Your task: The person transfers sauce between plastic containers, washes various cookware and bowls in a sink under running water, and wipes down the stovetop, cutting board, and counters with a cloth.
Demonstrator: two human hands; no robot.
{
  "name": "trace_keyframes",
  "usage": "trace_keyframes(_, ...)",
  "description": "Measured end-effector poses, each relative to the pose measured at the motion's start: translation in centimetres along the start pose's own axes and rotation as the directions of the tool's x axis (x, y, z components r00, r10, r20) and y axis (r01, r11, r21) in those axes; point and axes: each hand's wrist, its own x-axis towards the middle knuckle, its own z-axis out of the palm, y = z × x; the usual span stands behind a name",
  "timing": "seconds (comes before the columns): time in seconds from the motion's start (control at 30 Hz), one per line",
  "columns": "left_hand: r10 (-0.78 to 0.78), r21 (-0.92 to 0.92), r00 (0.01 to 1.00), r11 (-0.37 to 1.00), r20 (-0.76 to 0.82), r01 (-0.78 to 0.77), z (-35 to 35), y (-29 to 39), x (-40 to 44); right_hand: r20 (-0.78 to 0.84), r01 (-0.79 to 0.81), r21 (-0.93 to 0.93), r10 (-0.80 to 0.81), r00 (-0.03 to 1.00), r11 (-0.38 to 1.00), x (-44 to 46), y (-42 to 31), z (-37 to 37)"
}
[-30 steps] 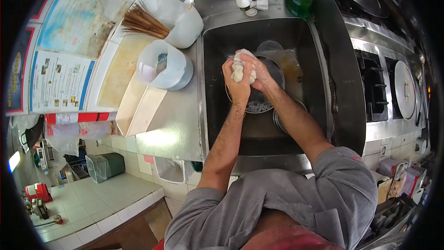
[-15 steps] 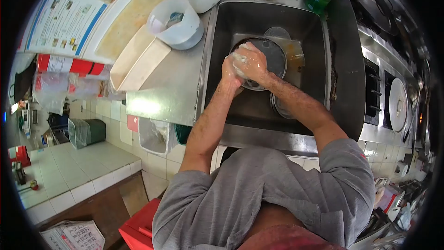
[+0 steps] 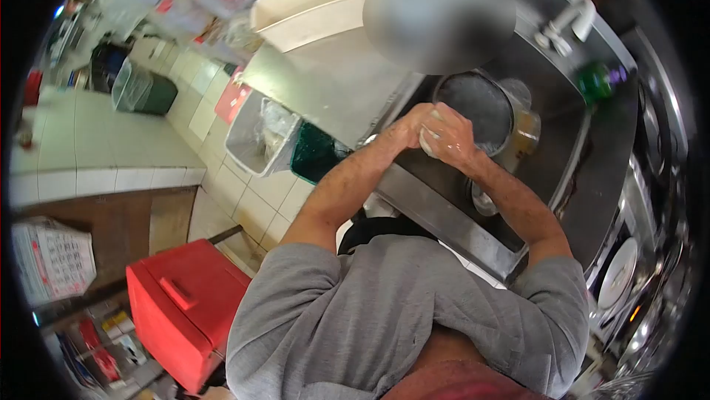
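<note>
My left hand [image 3: 416, 125] and my right hand [image 3: 454, 138] are clasped together over the near left part of the metal sink [image 3: 556, 108]. Soapy white lather shows on the right hand. Something white shows between the palms, and I cannot tell whether it is foam or an object. Fingers on both hands are curled inward, the left ones mostly covered. Just beyond them a round dark pan [image 3: 477, 108] lies in the basin. A clear container with a yellowish patch [image 3: 526, 133] is beside it, and round clear dishes [image 3: 482, 200] lie below my right forearm.
A white faucet [image 3: 566, 26] and a green soap bottle [image 3: 595, 83] stand at the sink's far right. Left are a steel counter [image 3: 325, 82], a cream tray [image 3: 314, 11], a lined white bin [image 3: 259, 137] and a red box [image 3: 188, 304]. A blurred oval covers the sink's far left corner.
The view has swung left, so the sink now sits farther right and tilted. My clasped hands have moved from over the pan toward the sink's near left edge.
</note>
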Motion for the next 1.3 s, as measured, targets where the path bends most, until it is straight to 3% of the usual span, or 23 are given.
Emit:
trace_keyframes(0.03,-0.003,-0.003,0.996,1.0,-0.093,0.003,0.4,0.6,-1.6,0.007,0.035,0.01,-0.035,0.999,0.999,0.4,-0.5,0.3)
trace_keyframes(0.1,0.016,-0.008,0.982,1.0,-0.188,-0.018,0.0,1.4,-3.9,0.093,-0.107,0.152,0.093,0.991,0.983,1.4,-1.2,1.0)
trace_keyframes(0.17,0.295,-0.082,0.923,0.943,-0.246,-0.324,-1.2,1.6,-6.2,0.11,-0.153,0.18,0.134,0.985,0.972,2.2,-1.5,2.6)
trace_keyframes(0.2,0.291,0.017,0.925,0.955,-0.244,-0.296,-1.0,2.8,-9.6,0.03,-0.449,0.381,0.474,0.88,0.808,2.5,-1.8,4.2)
trace_keyframes(0.23,0.303,0.019,0.919,0.951,-0.25,-0.308,-1.5,3.7,-12.2,0.032,-0.635,0.575,0.761,0.648,0.517,2.8,-2.2,5.9)
trace_keyframes(0.27,0.323,0.103,0.917,0.946,-0.236,-0.307,-2.1,4.3,-14.4,0.032,-0.628,0.577,0.754,0.656,0.522,4.2,-3.6,6.7)
trace_keyframes(0.3,0.331,0.182,0.918,0.938,-0.219,-0.295,-2.9,4.4,-16.4,0.123,-0.579,0.776,0.84,0.528,0.251,5.4,-5.5,7.1)
trace_keyframes(0.33,0.338,0.123,0.916,0.94,-0.215,-0.318,-4.0,4.7,-18.0,0.246,-0.451,0.892,0.88,0.407,-0.041,6.3,-7.1,7.9)
trace_keyframes(0.37,0.333,0.123,0.92,0.942,-0.207,-0.314,-5.3,4.8,-19.7,0.238,-0.449,0.893,0.884,0.401,-0.037,6.8,-8.2,9.4)
trace_keyframes(0.43,0.456,0.118,0.87,0.89,-0.186,-0.441,-7.7,4.7,-22.8,0.366,-0.246,0.927,0.825,0.43,-0.284,7.5,-9.5,12.2)
trace_keyframes(0.57,0.583,0.156,0.763,0.812,-0.279,-0.563,-13.2,4.8,-27.7,0.447,-0.258,0.894,0.77,0.456,-0.366,10.6,-13.9,15.7)
trace_keyframes(0.63,0.613,0.111,0.696,0.775,-0.373,-0.623,-15.1,5.0,-30.5,0.495,-0.371,0.869,0.594,0.634,-0.328,12.0,-15.5,17.7)
trace_keyframes(0.7,0.636,0.073,0.622,0.724,-0.456,-0.686,-16.3,5.4,-33.2,0.576,-0.492,0.816,0.501,0.645,-0.304,14.2,-17.8,18.9)
trace_keyframes(0.77,0.675,0.0,0.524,0.613,-0.519,-0.79,-17.9,5.5,-36.1,0.538,-0.592,0.8,0.325,0.778,0.094,15.7,-19.7,20.5)
trace_keyframes(0.83,0.677,0.021,0.451,0.567,-0.581,-0.824,-19.1,5.9,-39.5,0.593,-0.624,0.771,0.214,0.777,0.126,17.3,-20.2,23.8)
trace_keyframes(0.9,0.665,0.082,0.337,0.514,-0.666,-0.854,-20.7,5.6,-43.3,0.669,-0.677,0.736,0.147,0.729,0.004,18.6,-21.9,27.5)
trace_keyframes(0.93,0.674,0.225,0.211,0.498,-0.708,-0.838,-21.6,5.6,-45.3,0.71,-0.712,0.701,0.137,0.691,-0.04,19.3,-23.0,29.3)
trace_keyframes(0.97,0.67,0.243,0.173,0.479,-0.722,-0.844,-22.9,5.5,-47.3,0.719,-0.719,0.694,0.097,0.688,-0.04,20.2,-24.2,30.9)
trace_keyframes(1.03,0.577,0.305,0.014,0.451,-0.816,-0.839,-25.9,4.9,-51.6,0.805,-0.767,0.588,0.085,0.588,-0.257,21.8,-27.0,34.4)
trace_keyframes(1.17,0.603,0.344,-0.194,0.144,-0.774,-0.928,-31.0,3.9,-59.8,0.856,-0.798,0.45,-0.063,0.514,-0.401,25.1,-33.9,41.8)
trace_keyframes(1.2,0.607,0.35,-0.21,0.121,-0.766,-0.929,-32.5,3.5,-61.9,0.862,-0.81,0.433,-0.081,0.5,-0.396,25.4,-35.4,43.9)
trace_keyframes(1.3,0.53,0.352,-0.279,0.039,-0.801,-0.935,-35.6,3.1,-67.2,0.818,-0.854,0.299,-0.346,0.459,-0.425,27.7,-40.6,49.5)
